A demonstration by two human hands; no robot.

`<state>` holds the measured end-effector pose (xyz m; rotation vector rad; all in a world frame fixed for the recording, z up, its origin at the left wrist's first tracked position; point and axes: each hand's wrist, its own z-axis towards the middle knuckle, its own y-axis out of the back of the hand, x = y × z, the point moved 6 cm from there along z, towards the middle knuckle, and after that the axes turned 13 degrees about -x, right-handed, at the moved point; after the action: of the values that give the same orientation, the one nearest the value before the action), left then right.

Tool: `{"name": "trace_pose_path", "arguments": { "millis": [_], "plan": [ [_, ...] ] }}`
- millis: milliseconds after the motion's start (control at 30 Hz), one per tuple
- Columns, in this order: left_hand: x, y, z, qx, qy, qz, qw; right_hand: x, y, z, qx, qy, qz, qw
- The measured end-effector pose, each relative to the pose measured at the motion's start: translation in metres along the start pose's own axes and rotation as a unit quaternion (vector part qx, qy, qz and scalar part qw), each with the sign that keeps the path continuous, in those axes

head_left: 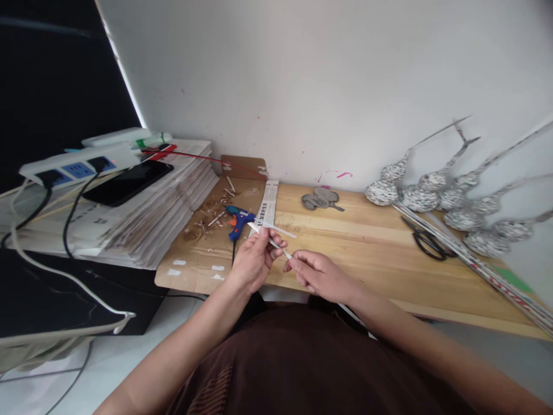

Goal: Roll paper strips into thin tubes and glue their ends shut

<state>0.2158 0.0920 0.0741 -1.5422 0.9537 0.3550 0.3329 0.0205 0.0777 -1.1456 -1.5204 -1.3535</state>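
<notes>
A thin white rolled-paper stick runs between my two hands above the front of the table. My left hand is closed on it, with thumb and fingers pinching near its pointed end. My right hand grips the same stick lower down, and part of the stick passes out of sight under that hand. Just beyond my left hand lies a blue hot glue gun on a cardboard sheet. A pale translucent stick, perhaps a glue stick, rests behind my fingers. A printed newspaper strip lies there too.
Woven paper gourds stand along the wall at right, near black-handled scissors and long paper rods. A crumpled grey item lies mid-table. At left, a newspaper stack bears a phone and a power strip.
</notes>
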Motion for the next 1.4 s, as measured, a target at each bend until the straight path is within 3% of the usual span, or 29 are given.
{"name": "trace_pose_path", "arguments": {
  "millis": [167, 633, 700, 800, 867, 967, 1033, 1133, 1200, 1233, 1300, 1400],
  "plan": [
    [0.002, 0.005, 0.002, -0.022, 0.006, 0.002, 1.000, 0.014, -0.001, 0.003, -0.042, 0.084, -0.103, 0.990],
    [0.000, 0.013, 0.004, -0.073, -0.014, -0.016, 0.997, 0.010, 0.005, 0.000, -0.126, 0.155, -0.198, 0.960],
    [0.000, 0.011, 0.004, -0.061, -0.012, -0.022, 0.998, 0.003, 0.003, 0.003, -0.084, 0.100, -0.142, 0.981],
    [-0.002, 0.009, 0.005, -0.045, -0.012, -0.025, 0.999, -0.009, -0.006, 0.002, 0.041, -0.030, -0.018, 0.999],
    [-0.005, 0.010, 0.005, -0.046, -0.023, -0.028, 0.998, -0.007, -0.003, 0.001, 0.048, -0.015, -0.024, 0.998],
    [-0.007, 0.012, 0.006, -0.052, -0.033, -0.025, 0.998, 0.005, 0.011, 0.000, -0.064, 0.119, -0.162, 0.978],
    [-0.005, 0.011, 0.007, -0.047, -0.024, -0.020, 0.998, 0.005, 0.012, -0.002, -0.083, 0.137, -0.191, 0.968],
    [-0.001, 0.010, 0.006, -0.038, -0.007, -0.027, 0.999, -0.009, -0.001, -0.003, 0.034, 0.024, -0.068, 0.997],
    [-0.003, 0.009, 0.006, -0.048, -0.009, -0.041, 0.998, -0.013, -0.008, -0.006, 0.092, -0.025, -0.017, 0.995],
    [-0.004, 0.008, 0.006, -0.055, -0.012, -0.050, 0.997, -0.011, -0.007, -0.005, 0.080, -0.010, -0.033, 0.996],
    [-0.009, 0.005, 0.006, -0.074, -0.024, -0.078, 0.994, -0.002, -0.001, -0.004, -0.002, 0.074, -0.132, 0.988],
    [-0.020, -0.005, 0.009, -0.090, -0.043, -0.123, 0.987, 0.014, 0.003, -0.003, -0.113, 0.174, -0.254, 0.945]
  ]
}}
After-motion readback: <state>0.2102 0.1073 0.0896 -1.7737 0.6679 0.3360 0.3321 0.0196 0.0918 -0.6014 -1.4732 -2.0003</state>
